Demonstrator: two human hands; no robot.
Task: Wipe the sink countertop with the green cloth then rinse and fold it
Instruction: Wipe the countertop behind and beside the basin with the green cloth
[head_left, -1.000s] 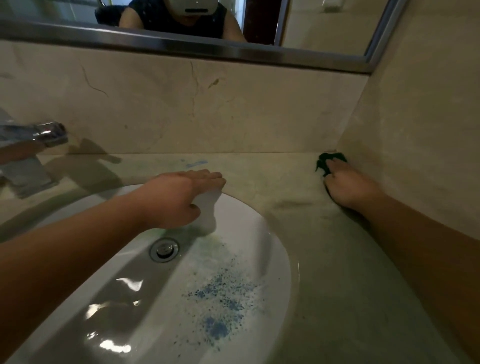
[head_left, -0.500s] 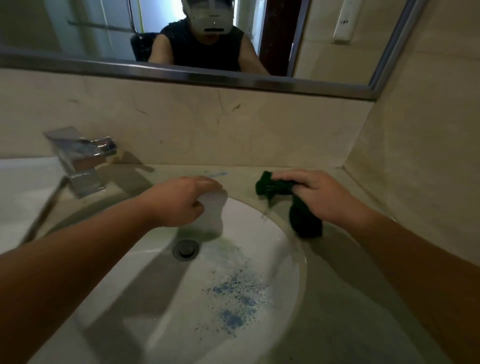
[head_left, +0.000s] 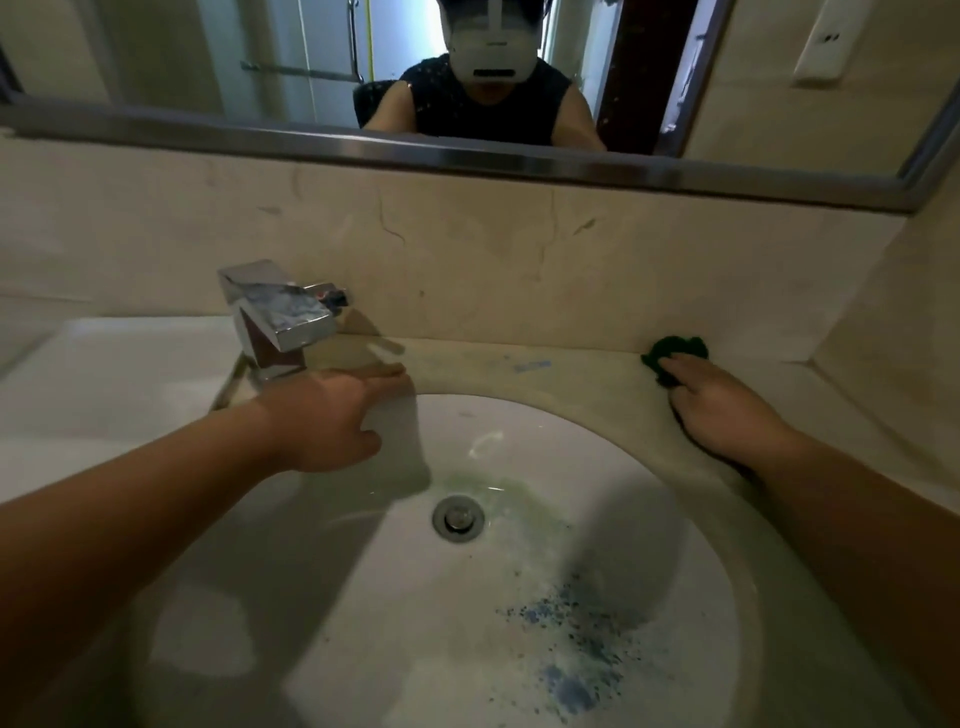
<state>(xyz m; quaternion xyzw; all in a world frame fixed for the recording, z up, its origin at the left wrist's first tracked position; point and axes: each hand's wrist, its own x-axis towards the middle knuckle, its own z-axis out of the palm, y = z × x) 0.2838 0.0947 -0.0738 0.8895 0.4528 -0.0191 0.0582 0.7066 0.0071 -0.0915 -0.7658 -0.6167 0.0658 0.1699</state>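
While at worktop (head_left: 571, 371) back corner, right hand (head_left: 727, 413) flat on cloth (head_left: 675, 347), fingers straight; left hand (head_left: 327, 421) fingers straight on sink (head_left: 524, 415) rim.

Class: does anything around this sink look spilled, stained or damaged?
Yes: blue speckles dirty the near right of the white basin, a blue smear marks the countertop behind it, and thin cracks run down the backsplash.
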